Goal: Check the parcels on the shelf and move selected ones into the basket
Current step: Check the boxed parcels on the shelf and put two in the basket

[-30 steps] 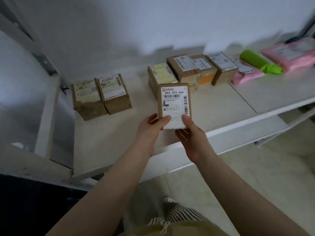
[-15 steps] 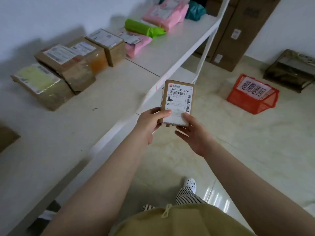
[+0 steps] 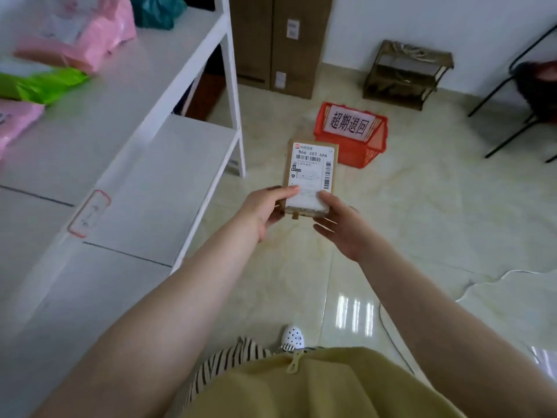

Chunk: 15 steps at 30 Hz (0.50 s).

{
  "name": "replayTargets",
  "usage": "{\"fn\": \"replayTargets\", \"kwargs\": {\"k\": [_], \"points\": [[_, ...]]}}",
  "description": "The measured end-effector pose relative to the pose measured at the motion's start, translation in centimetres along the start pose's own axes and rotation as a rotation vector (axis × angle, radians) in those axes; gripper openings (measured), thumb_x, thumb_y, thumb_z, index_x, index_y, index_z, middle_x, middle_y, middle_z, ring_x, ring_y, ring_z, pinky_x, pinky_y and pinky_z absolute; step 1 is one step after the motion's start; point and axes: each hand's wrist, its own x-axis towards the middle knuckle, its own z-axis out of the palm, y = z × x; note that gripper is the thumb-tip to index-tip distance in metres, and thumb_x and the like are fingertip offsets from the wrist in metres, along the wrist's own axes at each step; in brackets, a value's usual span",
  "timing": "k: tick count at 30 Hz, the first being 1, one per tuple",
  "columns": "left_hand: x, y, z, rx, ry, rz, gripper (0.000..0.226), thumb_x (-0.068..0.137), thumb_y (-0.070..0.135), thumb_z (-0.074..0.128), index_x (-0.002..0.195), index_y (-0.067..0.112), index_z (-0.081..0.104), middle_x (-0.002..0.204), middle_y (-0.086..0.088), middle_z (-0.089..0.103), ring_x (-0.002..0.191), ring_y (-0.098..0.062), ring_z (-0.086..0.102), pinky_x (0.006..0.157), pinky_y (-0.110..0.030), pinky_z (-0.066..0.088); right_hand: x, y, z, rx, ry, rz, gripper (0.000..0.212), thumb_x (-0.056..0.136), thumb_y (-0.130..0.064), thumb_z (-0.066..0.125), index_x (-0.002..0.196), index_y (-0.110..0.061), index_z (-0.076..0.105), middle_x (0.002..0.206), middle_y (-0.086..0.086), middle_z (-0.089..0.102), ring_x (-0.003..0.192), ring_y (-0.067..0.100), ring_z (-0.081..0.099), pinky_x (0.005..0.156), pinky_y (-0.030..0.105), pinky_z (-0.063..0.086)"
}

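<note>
A small brown cardboard parcel (image 3: 310, 173) with a white shipping label is held upright over the floor, label facing me. My left hand (image 3: 265, 206) grips its lower left corner, thumb on the label. My right hand (image 3: 340, 224) holds its lower right edge, thumb on the label and fingers underneath. A red plastic basket (image 3: 358, 146) with a white sign of red characters stands on the floor just beyond the parcel. The white shelf (image 3: 129, 116) is at my left with pink (image 3: 90, 34), green (image 3: 45, 86) and teal (image 3: 156, 10) soft parcels on top.
Tall brown cartons (image 3: 280, 40) lean on the far wall. A low brown rack (image 3: 404, 73) stands right of them, and a black chair (image 3: 527, 95) at the far right. A white cable (image 3: 482, 285) runs over the glossy tile floor. My foot (image 3: 292, 336) shows below.
I have turned from the shelf to the right, carrying the parcel in both hands off the shelf and over the floor. The red basket has come into view and is now nearer.
</note>
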Motion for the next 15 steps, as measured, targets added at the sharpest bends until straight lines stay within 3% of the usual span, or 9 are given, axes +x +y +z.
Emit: {"fn": "replayTargets", "kwargs": {"k": [2,4,7,10,13,15], "points": [[3.2,1.9,3.5,0.036,-0.022,-0.001,0.004,0.082,0.017,0.072,0.082,0.015,0.069,0.076,0.002,0.069,0.072,-0.013,0.06,0.09,-0.029,0.049,2.4,-2.9,-2.7,0.005,0.03,-0.017,0.032,0.088,-0.035,0.069,0.109,-0.012,0.063,0.097,0.003,0.066,0.088,0.016,0.063,0.082,0.029,0.053],[5.3,3.1,5.1,0.064,-0.033,0.0,0.007,0.082,0.02,0.073,0.083,0.014,0.069,0.078,0.0,0.067,0.071,-0.013,0.058,0.084,-0.027,0.049,3.9,-4.5,-3.9,0.01,0.045,-0.028,0.056,0.077,-0.042,0.076,0.119,-0.009,0.059,0.101,0.005,0.065,0.09,0.017,0.064,0.079,0.029,0.052],[9.7,5.3,8.8,0.093,-0.066,-0.017,0.009,0.082,0.021,0.074,0.084,0.014,0.068,0.08,0.0,0.067,0.071,-0.013,0.058,0.078,-0.025,0.048,7.4,-7.4,-6.5,0.061,0.081,-0.032,0.067,0.076,-0.045,0.076,0.127,-0.008,0.056,0.105,0.005,0.065,0.091,0.017,0.063,0.078,0.028,0.051],[14.7,7.2,11.8,0.119,-0.097,-0.052,0.012,0.081,0.022,0.074,0.087,0.014,0.069,0.088,-0.003,0.069,0.08,-0.016,0.059,0.088,-0.029,0.049,11.5,-10.2,-8.8,0.079,0.116,-0.012,0.088,0.062,-0.051,0.078,0.135,-0.009,0.051,0.11,0.005,0.064,0.09,0.015,0.063,0.075,0.027,0.052],[19.8,9.7,14.5,0.139,-0.121,-0.096,0.012,0.081,0.023,0.074,0.088,0.014,0.069,0.091,-0.003,0.069,0.086,-0.017,0.06,0.099,-0.032,0.047,16.2,-13.2,-10.8,0.091,0.134,-0.003,0.08,0.071,-0.049,0.077,0.136,-0.009,0.052,0.108,0.004,0.064,0.089,0.014,0.062,0.077,0.027,0.052],[23.5,11.5,16.2,0.149,-0.145,-0.109,0.011,0.082,0.023,0.073,0.088,0.014,0.068,0.088,-0.001,0.069,0.085,-0.015,0.06,0.1,-0.031,0.047,19.5,-15.6,-11.9,0.098,0.159,0.004,0.087,0.065,-0.052,0.08,0.136,-0.01,0.052,0.109,0.004,0.064,0.087,0.014,0.062,0.076,0.027,0.052]]}}
